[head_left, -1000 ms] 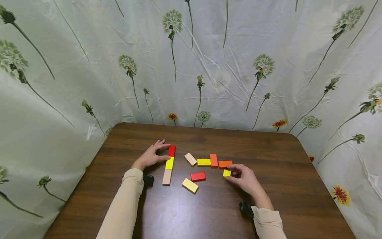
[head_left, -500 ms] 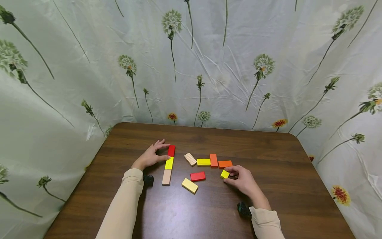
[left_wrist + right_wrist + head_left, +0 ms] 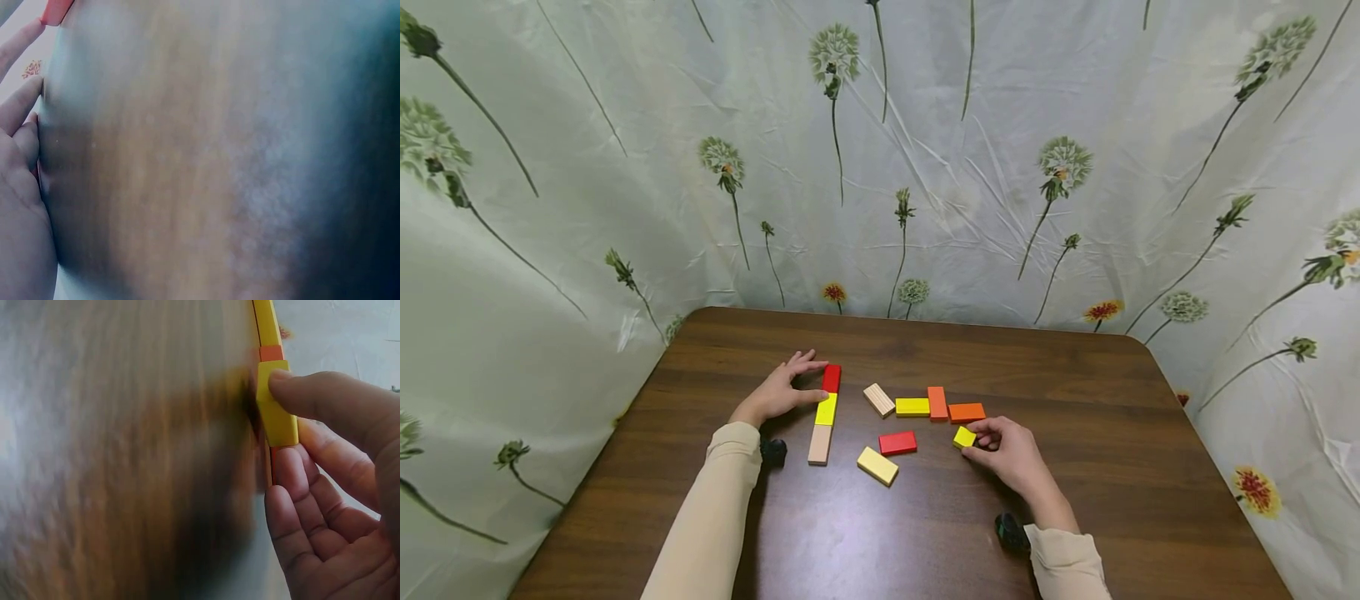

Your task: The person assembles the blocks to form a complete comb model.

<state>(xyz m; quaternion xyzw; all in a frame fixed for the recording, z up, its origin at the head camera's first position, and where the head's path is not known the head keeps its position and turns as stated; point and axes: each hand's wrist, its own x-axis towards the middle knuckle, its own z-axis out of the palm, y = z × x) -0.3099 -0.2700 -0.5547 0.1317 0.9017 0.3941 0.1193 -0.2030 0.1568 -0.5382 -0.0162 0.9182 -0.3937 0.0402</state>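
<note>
On the left of the table, a red block (image 3: 831,378), a yellow block (image 3: 826,409) and a pale wooden block (image 3: 820,445) form one line, ends touching. My left hand (image 3: 778,392) rests beside it, index finger at the red block and thumb at the yellow one, fingers spread. In the left wrist view, a fingertip touches the red block (image 3: 56,11). My right hand (image 3: 1011,454) pinches a small yellow block (image 3: 964,437) between thumb and fingers, just in front of an orange block (image 3: 967,412). The right wrist view shows the thumb on that yellow block (image 3: 278,409).
Between the hands lie a ridged wooden block (image 3: 878,400), a yellow block (image 3: 912,407) touching an upright-lying orange block (image 3: 937,403), a red block (image 3: 898,442) and a pale yellow block (image 3: 877,467). A patterned curtain (image 3: 970,208) hangs behind the table (image 3: 880,550).
My right hand has shifted slightly left with the small yellow block, which has turned to a slant. My left hand has stayed in place.
</note>
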